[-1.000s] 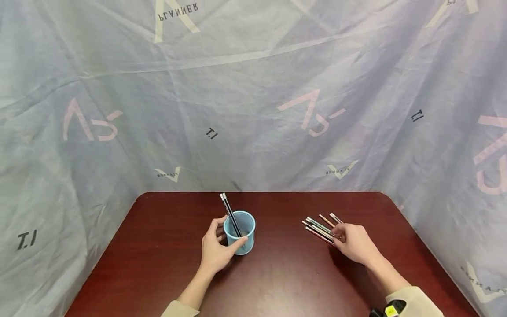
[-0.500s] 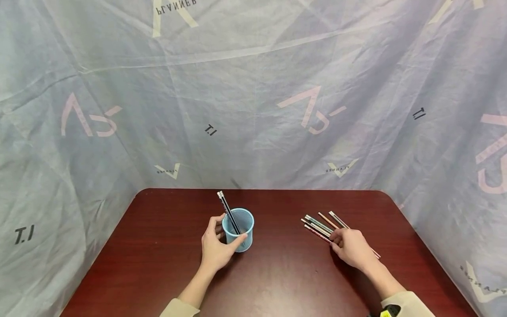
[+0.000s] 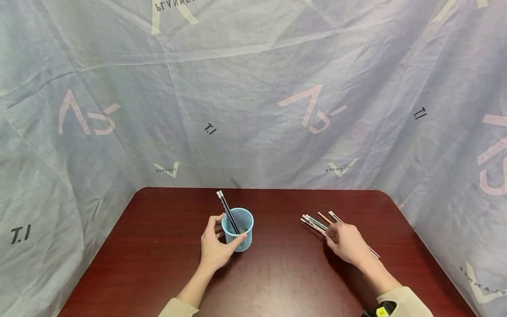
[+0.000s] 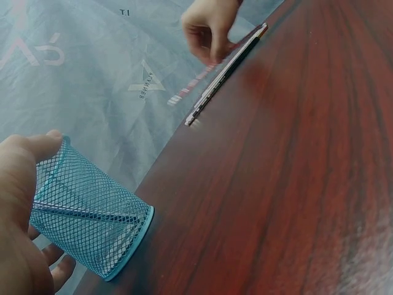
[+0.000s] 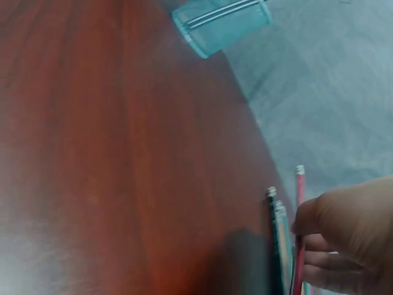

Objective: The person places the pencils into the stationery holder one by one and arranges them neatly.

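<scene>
My left hand (image 3: 215,250) grips a light-blue mesh pencil cup (image 3: 247,243), thumb on the near side and fingers round the left. The cup stands upright on the table. Two dark pencils (image 3: 225,203) with white ends lean inside it. On the right, my right hand (image 3: 349,244) pinches a red pencil (image 5: 299,192) between thumb and fingers. In the left wrist view, that pencil looks raised above the others. Several loose pencils (image 3: 321,225) lie beside and under the hand, among them a black one (image 4: 230,70). The hand hides part of them.
A dark red wooden table (image 3: 277,281) carries everything. Grey printed cloth (image 3: 253,110) hangs behind the table and along both sides. A wrist camera strap (image 3: 386,309) shows at the right sleeve.
My right hand has shifted slightly left and upward over the pencils, and the red pencil has been taken up from the near side of the group. The left hand still holds the cup.
</scene>
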`<state>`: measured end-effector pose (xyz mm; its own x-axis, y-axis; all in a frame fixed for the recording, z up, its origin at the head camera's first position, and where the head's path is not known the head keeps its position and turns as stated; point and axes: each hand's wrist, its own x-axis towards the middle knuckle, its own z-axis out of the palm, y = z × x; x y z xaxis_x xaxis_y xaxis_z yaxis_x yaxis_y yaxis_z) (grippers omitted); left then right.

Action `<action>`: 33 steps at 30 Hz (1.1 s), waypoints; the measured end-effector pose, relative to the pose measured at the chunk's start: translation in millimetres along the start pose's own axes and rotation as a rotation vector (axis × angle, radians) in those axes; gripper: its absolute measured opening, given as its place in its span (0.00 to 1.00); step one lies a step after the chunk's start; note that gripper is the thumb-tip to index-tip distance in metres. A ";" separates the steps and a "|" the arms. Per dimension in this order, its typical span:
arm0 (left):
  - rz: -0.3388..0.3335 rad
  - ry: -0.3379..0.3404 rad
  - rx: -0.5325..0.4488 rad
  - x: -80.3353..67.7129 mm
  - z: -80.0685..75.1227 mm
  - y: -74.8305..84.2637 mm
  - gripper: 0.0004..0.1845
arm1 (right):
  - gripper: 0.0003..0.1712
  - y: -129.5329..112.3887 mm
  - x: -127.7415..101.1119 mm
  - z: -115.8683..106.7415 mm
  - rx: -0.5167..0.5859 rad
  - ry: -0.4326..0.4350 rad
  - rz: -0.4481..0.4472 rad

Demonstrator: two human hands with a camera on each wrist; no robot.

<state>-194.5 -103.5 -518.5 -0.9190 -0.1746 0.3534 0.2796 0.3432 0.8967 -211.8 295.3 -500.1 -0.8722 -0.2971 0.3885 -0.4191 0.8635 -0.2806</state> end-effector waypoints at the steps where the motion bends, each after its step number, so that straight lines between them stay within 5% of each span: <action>1: 0.000 -0.001 0.000 0.1 0.1 0.1 0.42 | 0.07 -1.3 3.5 -2.4 0.012 0.015 0.004; 24: -0.008 -0.003 0.007 -0.2 -1.6 -1.4 0.42 | 0.05 -47.8 52.3 -26.2 0.198 0.106 0.021; 33: 0.006 -0.021 0.000 1.0 0.8 -5.3 0.41 | 0.05 -72.6 68.6 -27.8 0.297 0.229 0.041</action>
<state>-197.1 -104.8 -523.1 -0.9229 -0.1529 0.3534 0.2855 0.3443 0.8944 -234.2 223.6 -428.7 -0.8251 -0.1366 0.5482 -0.4688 0.7072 -0.5293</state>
